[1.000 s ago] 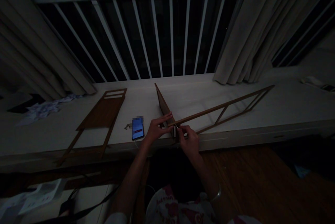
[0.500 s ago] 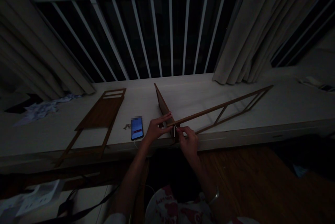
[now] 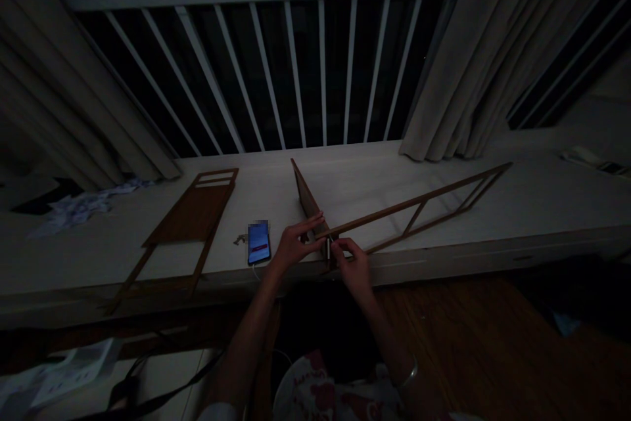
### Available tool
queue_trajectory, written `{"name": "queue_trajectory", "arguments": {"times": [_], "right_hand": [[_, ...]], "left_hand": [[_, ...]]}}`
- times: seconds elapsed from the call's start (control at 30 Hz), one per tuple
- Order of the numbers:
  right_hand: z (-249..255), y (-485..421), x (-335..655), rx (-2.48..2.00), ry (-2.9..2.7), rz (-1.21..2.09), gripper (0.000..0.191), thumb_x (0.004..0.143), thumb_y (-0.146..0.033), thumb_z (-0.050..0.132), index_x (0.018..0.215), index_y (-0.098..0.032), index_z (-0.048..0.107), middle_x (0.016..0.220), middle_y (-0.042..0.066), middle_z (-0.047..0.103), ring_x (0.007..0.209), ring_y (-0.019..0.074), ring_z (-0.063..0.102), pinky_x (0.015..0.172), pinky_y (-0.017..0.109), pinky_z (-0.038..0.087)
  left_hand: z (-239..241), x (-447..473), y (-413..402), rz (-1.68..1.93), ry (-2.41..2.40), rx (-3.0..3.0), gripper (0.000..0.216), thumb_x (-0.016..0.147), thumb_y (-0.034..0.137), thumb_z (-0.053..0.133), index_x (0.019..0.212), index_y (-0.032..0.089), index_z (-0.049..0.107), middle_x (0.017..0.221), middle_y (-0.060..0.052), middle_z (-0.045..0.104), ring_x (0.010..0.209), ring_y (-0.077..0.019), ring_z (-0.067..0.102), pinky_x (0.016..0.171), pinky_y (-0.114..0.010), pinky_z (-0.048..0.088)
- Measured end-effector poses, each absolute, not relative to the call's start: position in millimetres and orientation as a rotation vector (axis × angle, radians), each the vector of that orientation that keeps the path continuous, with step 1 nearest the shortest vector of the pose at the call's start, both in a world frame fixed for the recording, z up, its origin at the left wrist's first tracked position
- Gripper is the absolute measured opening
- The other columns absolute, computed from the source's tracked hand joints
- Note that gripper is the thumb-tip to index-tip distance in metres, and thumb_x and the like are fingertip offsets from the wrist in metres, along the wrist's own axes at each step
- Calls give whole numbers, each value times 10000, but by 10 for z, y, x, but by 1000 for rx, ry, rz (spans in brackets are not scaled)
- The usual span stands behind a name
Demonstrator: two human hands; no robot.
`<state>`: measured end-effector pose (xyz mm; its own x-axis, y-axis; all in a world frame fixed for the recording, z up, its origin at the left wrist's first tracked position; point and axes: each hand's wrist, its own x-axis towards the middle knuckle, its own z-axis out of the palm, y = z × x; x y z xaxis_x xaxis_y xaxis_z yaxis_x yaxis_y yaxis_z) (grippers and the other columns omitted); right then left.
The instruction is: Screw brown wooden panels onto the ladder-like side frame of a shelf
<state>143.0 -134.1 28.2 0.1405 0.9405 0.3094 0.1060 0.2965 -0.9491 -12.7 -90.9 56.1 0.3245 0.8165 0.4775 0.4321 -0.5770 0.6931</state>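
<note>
Hands meet at the near edge of the surface (image 3: 493, 224). The left hand (image 3: 294, 245) pinches the near corner of the upright wood panel (image 3: 305, 196) with a narrow grip. The right hand (image 3: 355, 268) pinches a small pale piece (image 3: 328, 249) where the long wood frame (image 3: 424, 206) touches the panel. The panel stands on its thin edge, so I think it could tip over if a pinch slips. Since a second ago the right hand has crept a bit closer to the corner; the wood has stayed put

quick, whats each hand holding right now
Left hand: closed on the upright wooden panel.
Right hand: pinching a small pale piece at the panel's near corner.
</note>
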Motion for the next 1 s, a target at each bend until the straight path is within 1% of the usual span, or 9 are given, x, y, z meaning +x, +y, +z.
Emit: {"name": "queue_trajectory", "arguments": {"times": [0.13,0.23,0.37,0.47,0.6,0.73,0.87,1.0], "right_hand": [[237,-1267,1480,-984,-1268,1072,226,745,-396,532,767,-176,580,655,-8,571,612,126,527,578,237,424],[200,-1213,1515,-944,-1236,1186,247,731,-425,545,738,-180,578,616,-20,553,571,117,511,548,229,414],[232,-1180,1558,-944,-1207,1308,291,685,-464,584,724,-176,605,597,-18,578,529,114,511,499,227,401],[278,-1177,1581,-957,-1190,1375,285,667,-453,606,717,-173,626,613,-14,602,535,115,523,501,227,398],[259,-1165,1583,-989,-1136,1393,277,643,-434,631,710,-165,629,617,-4,609,548,121,523,509,230,398],[244,-1152,1593,-1015,-1125,1365,238,629,-392,653,689,-163,634,627,-2,611,577,114,525,556,228,407],[350,-1152,1643,-1061,-1210,1266,224,626,-374,652,693,-160,644,656,16,630,601,127,539,584,245,419],[435,-1152,1679,-1096,-1306,1141,234,627,-388,636,671,-158,642,631,20,627,589,133,539,584,252,426]], "left_hand": [[556,-118,-912,1167,1102,2151,449,706,298,575,1145,223,515,1255,-83,463,869,-179,610,481,-207,465],[535,-114,-904,1183,1108,2141,441,707,297,576,1137,217,521,1245,-82,476,871,-180,609,488,-210,465],[510,-106,-895,1186,1119,2120,432,707,294,578,1129,213,529,1246,-80,473,922,-197,594,484,-211,461],[508,-90,-897,1208,1142,2104,413,709,292,576,1113,210,544,1237,-80,482,931,-203,592,487,-215,460],[518,-74,-907,1217,1164,2106,418,702,295,586,1111,220,545,1226,-70,496,943,-199,587,522,-223,470],[521,-75,-904,1226,1168,2117,428,690,304,599,1106,216,547,1213,-74,509,931,-194,593,531,-222,471],[510,-66,-896,1239,1160,2117,429,690,301,599,1106,215,547,1219,-77,502,926,-194,595,515,-216,461],[486,-50,-893,1248,1163,2112,431,691,298,599,1110,218,543,1225,-73,498,934,-195,591,502,-211,454]]}}
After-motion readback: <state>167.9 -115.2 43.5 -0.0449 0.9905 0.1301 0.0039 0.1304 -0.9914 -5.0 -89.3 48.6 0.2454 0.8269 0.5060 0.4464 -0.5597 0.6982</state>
